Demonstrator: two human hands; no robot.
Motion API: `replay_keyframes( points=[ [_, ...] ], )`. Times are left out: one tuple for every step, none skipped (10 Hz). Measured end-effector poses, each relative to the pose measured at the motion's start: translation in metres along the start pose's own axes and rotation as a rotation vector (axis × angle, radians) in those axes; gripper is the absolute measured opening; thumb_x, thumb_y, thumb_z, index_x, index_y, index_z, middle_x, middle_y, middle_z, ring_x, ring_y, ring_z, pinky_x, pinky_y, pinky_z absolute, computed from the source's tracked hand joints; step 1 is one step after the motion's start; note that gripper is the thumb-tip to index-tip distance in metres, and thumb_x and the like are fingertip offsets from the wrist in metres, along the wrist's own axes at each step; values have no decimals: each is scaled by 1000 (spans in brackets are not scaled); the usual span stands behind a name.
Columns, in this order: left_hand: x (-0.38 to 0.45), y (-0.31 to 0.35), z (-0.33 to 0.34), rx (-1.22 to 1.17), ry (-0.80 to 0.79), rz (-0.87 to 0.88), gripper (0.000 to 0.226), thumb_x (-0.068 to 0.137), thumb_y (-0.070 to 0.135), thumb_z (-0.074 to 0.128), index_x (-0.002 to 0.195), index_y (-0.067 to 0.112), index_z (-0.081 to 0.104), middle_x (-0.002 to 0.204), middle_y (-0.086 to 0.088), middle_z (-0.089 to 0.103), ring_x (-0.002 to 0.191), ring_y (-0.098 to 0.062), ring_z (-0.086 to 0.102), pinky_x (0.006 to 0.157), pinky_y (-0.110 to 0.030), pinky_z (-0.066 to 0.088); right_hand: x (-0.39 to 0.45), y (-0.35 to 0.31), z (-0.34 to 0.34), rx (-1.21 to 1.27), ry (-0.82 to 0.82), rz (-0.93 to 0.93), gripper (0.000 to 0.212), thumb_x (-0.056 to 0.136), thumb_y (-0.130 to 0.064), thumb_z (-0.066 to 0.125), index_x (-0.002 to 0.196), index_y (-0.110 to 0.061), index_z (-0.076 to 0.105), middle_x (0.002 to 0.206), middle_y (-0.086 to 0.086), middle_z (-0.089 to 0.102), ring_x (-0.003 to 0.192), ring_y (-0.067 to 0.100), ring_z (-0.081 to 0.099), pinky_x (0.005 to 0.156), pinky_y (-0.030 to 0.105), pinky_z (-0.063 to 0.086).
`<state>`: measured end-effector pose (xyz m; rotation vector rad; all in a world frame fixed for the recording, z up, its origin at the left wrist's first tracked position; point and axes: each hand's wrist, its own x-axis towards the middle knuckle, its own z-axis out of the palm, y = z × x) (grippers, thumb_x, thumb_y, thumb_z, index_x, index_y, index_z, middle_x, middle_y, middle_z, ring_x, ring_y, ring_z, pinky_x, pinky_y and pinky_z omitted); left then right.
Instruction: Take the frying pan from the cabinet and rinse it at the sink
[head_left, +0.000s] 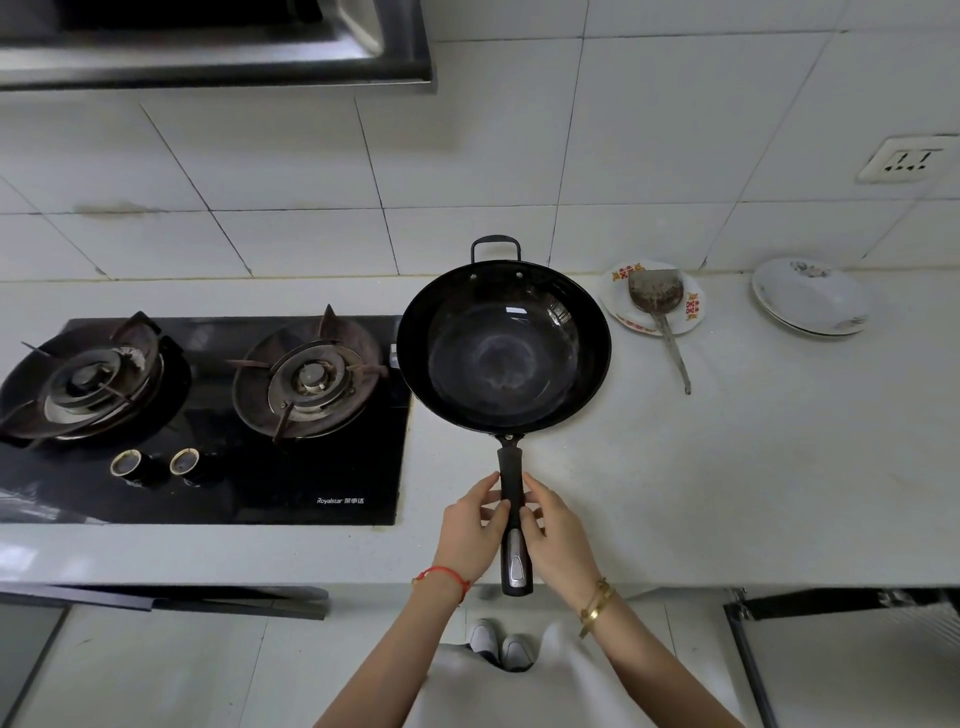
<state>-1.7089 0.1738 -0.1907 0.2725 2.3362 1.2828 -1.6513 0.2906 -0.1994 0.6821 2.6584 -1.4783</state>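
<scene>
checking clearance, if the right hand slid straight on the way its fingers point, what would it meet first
The right hand points up along the handle, so it would likely meet the pan bowl first.

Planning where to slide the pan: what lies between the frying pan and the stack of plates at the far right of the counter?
In the head view, between the frying pan and the stack of plates lies a patterned plate with a metal spatula resting on it; beyond that, bare counter.

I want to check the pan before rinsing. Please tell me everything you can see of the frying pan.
The frying pan is black, round and deep, apparently metal, with a shiny, empty inside. A small loop handle sits on its far rim; a long black handle with a silver inset points toward the person. It sits upright on the white counter, right of the stove. The left hand and right hand touch the long handle.
</scene>
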Motion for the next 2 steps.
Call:
replay_keyframes(
  points=[
    [-1, -2, -8, 109, 4, 58, 41, 97, 23, 51, 138, 18, 49, 124, 1, 67, 98, -9, 64, 85, -13, 49, 0, 1, -6, -118, 13, -51, 47, 99, -17, 45, 145, -16, 39, 131, 1, 55, 121, 21, 50, 104, 34, 42],
    [5, -1, -23, 248, 79, 132, 42, 97, 27, 49, 138, 20, 48, 129, 3, 63, 108, -12, 61, 96, -30, 50, 6, -3, -18, -255, 109, -153, 48, 99, -19, 46, 146, -13, 39, 139, 3, 51, 128, 21, 44, 108, 31, 38]
  ],
)
